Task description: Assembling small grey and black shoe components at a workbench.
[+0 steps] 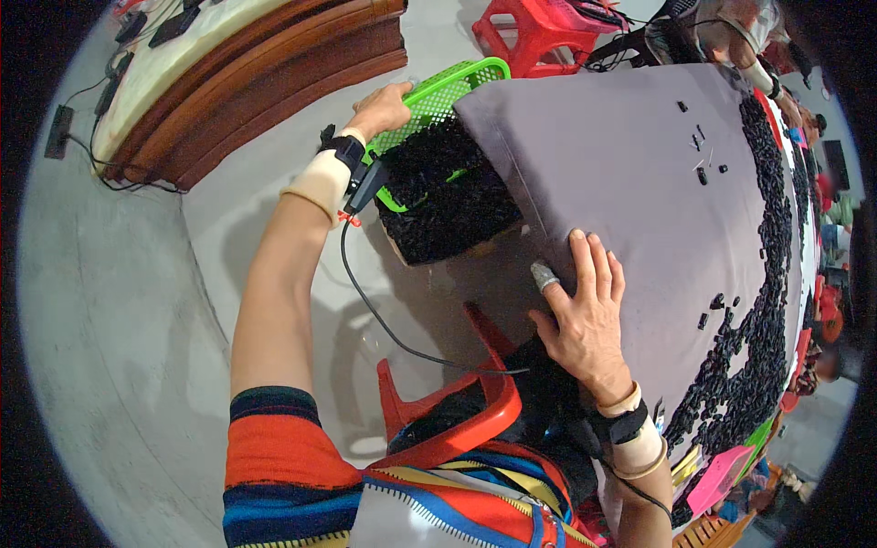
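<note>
My left hand (382,111) is closed on the far-left rim of a bright green plastic basket (480,71) with a mesh wall. The basket tilts over a box piled with small black pieces (448,219), and more black pieces lie inside it. Part of the basket is hidden under the table's edge. On the grey cloth-covered table (621,137), my right hand (589,320) rests flat near the left edge, fingers stretched out and holding nothing. A greyish wrap covers one of its fingertips.
A long heap of black pieces (772,201) curves along the table's right side, with several loose ones nearer. By my lap is a red plastic chair (498,416); a red stool (539,41) stands beyond. Another person's arm (758,73) reaches in at the far right. A cable (365,297) hangs from my left wrist.
</note>
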Demonstrator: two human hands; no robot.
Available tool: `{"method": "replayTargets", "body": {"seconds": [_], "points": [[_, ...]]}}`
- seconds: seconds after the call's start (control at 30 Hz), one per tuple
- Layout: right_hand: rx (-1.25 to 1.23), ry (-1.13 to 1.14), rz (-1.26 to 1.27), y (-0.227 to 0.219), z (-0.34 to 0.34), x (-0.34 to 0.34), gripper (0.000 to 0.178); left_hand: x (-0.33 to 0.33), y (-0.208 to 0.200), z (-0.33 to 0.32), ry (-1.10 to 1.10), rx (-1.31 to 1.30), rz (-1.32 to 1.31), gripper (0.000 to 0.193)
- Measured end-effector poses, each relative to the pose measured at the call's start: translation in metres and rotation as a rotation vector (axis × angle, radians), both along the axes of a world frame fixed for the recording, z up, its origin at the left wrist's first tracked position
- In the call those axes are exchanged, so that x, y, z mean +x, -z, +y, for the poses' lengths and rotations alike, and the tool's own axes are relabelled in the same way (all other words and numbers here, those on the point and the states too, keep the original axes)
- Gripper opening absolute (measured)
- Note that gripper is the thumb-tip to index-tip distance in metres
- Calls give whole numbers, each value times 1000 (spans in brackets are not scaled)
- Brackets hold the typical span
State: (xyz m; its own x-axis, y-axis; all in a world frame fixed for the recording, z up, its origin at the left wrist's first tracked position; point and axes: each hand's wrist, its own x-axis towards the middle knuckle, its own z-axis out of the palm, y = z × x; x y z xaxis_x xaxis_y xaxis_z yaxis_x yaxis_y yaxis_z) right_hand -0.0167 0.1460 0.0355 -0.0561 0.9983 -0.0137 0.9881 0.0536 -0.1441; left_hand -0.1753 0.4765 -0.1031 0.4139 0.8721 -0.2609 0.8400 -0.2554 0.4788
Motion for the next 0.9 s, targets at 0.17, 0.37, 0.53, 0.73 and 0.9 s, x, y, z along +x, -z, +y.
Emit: {"method": "replayTargets", "body": {"seconds": [0.17, 0.37, 0.53, 0.73, 0.9], "points": [[12, 3, -10, 2, 0, -1, 38, -21, 26, 25, -5, -55, -96, 54], [4, -1, -36, 3, -1, -2, 41, -14, 9, 14, 4, -72, -151, 52], [-6, 4, -48, 1, -1, -3, 43, 12, -20, -16, 44, 76, -55, 48], [5, 2, -60, 2, -1, -3, 44, 25, -7, -35, 94, 221, -76, 38], [-5, 8, -36, 1, -1, -4, 43, 27, 16, -44, 179, 449, -173, 37]]}}
